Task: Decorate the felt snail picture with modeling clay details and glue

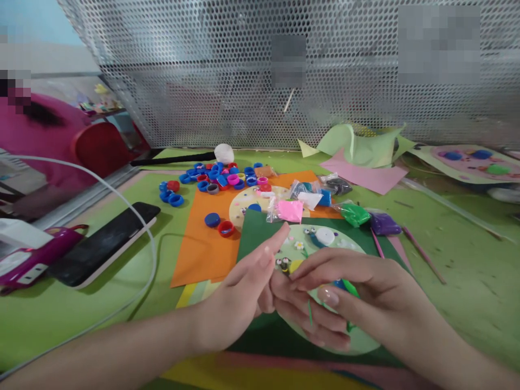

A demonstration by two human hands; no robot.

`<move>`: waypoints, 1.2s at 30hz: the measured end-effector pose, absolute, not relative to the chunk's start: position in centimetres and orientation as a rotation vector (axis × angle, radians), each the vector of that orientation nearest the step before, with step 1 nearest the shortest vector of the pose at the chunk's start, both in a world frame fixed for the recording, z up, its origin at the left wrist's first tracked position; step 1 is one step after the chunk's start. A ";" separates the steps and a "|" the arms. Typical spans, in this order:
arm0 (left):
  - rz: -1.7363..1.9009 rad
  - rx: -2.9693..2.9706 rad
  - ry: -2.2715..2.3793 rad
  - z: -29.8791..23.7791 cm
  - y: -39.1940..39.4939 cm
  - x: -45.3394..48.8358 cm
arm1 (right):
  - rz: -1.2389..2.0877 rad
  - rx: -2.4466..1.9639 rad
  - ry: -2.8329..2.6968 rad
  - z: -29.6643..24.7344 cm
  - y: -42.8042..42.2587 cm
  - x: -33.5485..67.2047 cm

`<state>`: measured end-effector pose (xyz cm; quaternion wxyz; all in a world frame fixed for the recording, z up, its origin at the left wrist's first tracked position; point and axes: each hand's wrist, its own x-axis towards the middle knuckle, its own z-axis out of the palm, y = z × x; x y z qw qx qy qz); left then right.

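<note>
My left hand point(244, 287) hovers over a light green paper disc point(345, 246) that lies on a dark green sheet point(254, 230); its fingers are stretched out and hold nothing. My right hand point(345, 295) meets it from the right, fingers pinched on a thin green stick point(352, 292) and touching the left fingertips. On the disc sit a small bee figure point(283, 265), a white flower point(299, 245) and a white cap point(325, 236).
An orange sheet point(203, 249) carries several bottle caps point(217, 179) and small bags of coloured clay point(353, 213). A black phone point(108, 244), a white cable point(152, 254) and a magenta device point(36, 257) lie at left. Loose paper point(365, 162) and a perforated screen point(284, 108) stand behind.
</note>
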<state>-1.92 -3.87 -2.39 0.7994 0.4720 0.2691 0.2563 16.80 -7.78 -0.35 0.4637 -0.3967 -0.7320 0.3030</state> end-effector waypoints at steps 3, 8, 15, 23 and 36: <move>0.559 0.817 0.520 -2.5 -3.8 -1.9 | 0.757 -0.978 -1.720 -0.4 -8.1 16.7; 0.600 0.758 0.400 -2.4 -3.6 -1.7 | 0.698 -1.017 -1.797 -0.5 -8.3 17.0; 0.573 0.861 0.358 -1.4 -3.8 -1.4 | 0.581 -1.058 -1.780 -0.3 -7.7 17.4; 0.556 0.860 0.361 -2.5 -4.1 -1.0 | 0.604 -0.969 -1.901 -0.8 -7.3 18.1; 0.501 0.818 0.439 -1.5 -4.2 -0.8 | 0.422 -1.058 -1.802 -0.1 -8.0 16.8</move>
